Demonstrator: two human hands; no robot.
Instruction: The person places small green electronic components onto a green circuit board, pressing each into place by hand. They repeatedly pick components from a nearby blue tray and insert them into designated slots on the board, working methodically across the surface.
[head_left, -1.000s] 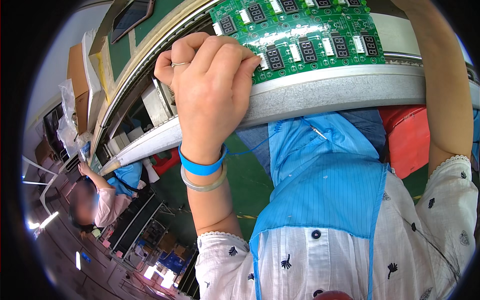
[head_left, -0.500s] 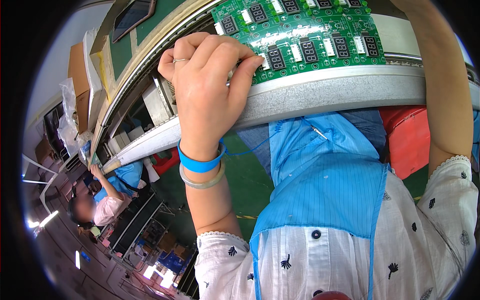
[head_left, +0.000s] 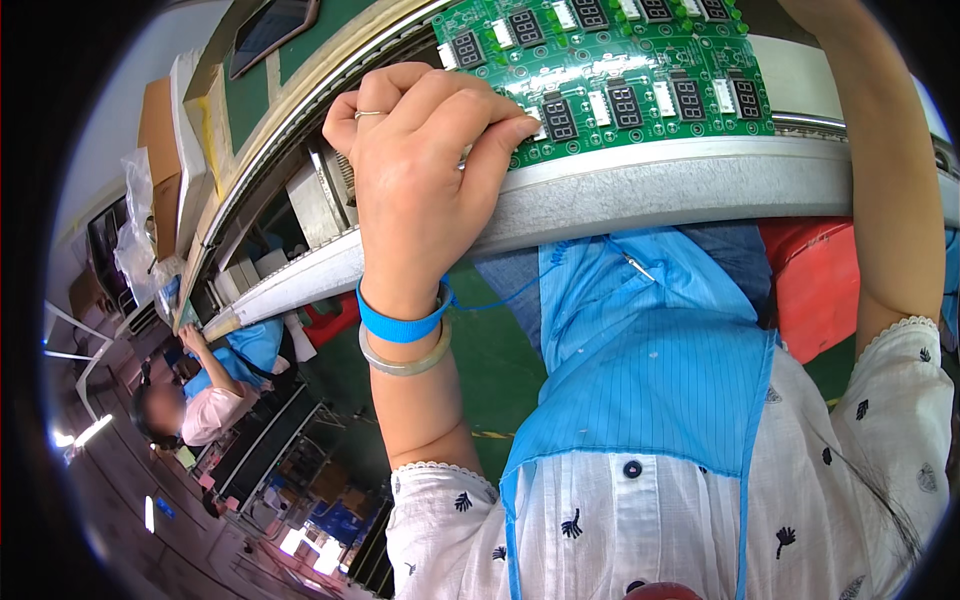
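Handling the green circuit board (head_left: 625, 65) probably calls for a light, level grip: it appears thin, stiff and of low weight, with smooth faces that could slip under dry fingers. It lies along the inner side of the grey metal rail (head_left: 680, 190), component side up, with its top edge cut off by the frame. Black digit displays (head_left: 689, 100) and white connectors (head_left: 663, 99) stand in two rows on its surface; treat these, and the small green parts (head_left: 738, 22) at its far right, as fragile points unsuited to bearing load. The bare margins look the best places to take hold, ideally at two opposite edges, to avoid flexing the panel.

The left hand (head_left: 425, 160) is at the near left corner, with thumb and forefinger drawn to a narrow pinch beside the leftmost connector of the near row. Whether anything is between the tips cannot be told. The right forearm (head_left: 895, 180) rises past the board's right end; its fingers lie outside the frame, so their state cannot be told.

A blue strap (head_left: 400, 325) and a pale bangle (head_left: 405, 365) encircle the left wrist. Beyond the rail's left side lies a phone (head_left: 272, 30).
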